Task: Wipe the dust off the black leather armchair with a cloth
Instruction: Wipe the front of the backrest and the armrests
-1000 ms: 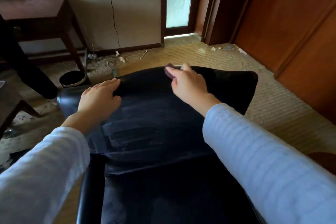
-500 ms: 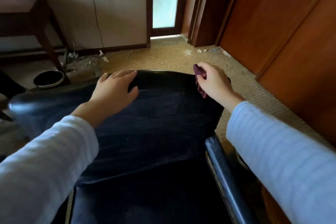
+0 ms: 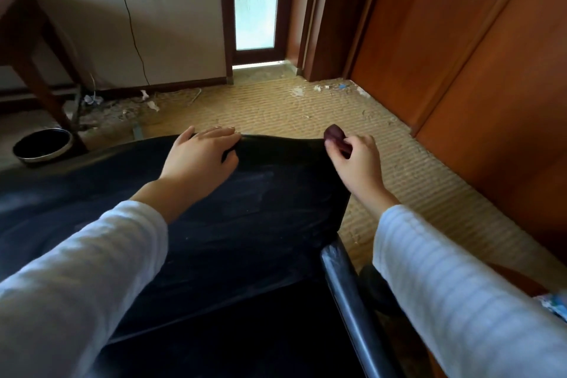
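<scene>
In the head view we are leaning over the armchair (image 3: 245,224), which is filling the near and middle of the scene, its backrest top running left to right beneath both hands. Our left hand (image 3: 199,159) is lying flat on that top edge, fingers straight and released, tips reaching just over the far side. It is gripping nothing, only pressing the leather. Our right hand (image 3: 356,163) is sitting at the far right corner of the backrest, fingers curled and pinching the cloth (image 3: 334,133), a small dark red wad poking out at the far side of the fingers. Whether the cloth is touching the leather we are not able to tell.

We are judging this step to be the wiping of the top edge and right corner. Pale dust streaks are showing on the leather near the left wrist, so much is waiting to be done. To do it well, we are advising:
- opening the wad so that more cloth is meeting the surface
- pressing with flat fingers rather than fingertips
- drawing long overlapping strokes from far to near
- using the left hand to steady the chair

The glossy armrest (image 3: 346,285) at near right is awaiting its turn too. A bin (image 3: 43,146) is standing at far left, well apart
</scene>
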Demonstrator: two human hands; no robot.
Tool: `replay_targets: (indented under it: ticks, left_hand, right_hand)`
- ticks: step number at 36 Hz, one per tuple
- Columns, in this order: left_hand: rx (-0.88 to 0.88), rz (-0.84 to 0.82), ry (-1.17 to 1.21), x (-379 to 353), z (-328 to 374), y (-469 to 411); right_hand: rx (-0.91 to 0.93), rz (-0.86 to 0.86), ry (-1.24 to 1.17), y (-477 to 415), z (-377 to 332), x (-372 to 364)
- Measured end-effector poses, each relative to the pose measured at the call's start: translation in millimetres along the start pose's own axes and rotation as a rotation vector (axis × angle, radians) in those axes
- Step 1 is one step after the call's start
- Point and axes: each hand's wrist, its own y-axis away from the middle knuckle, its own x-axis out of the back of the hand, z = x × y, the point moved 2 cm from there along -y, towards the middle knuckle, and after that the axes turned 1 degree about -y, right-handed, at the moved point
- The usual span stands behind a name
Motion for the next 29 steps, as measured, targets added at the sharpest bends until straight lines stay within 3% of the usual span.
replay_targets:
  ticks: [9,16,21,23,29]
  left_hand:
    - [0.011,0.052,0.009,-3,1,1]
    - [0.039,0.08,-0.029,-4,9,2]
    - [0.071,0.086,-0.03,1,15,0]
    - [0.092,0.084,-0.029,-1,16,-1]
    - [0.099,0.08,-0.039,-8,15,1]
  right_hand:
    - [-0.059,0.063,0.015,2,-20,-17]
    - [0.402,0.065,-0.014,50,-117,-67]
    - [0.577,0.054,0.104,42,-107,-59]
    - [0.547,0.065,0.136,28,-87,-52]
    - [0.16,0.114,0.269,-8,-5,-15]
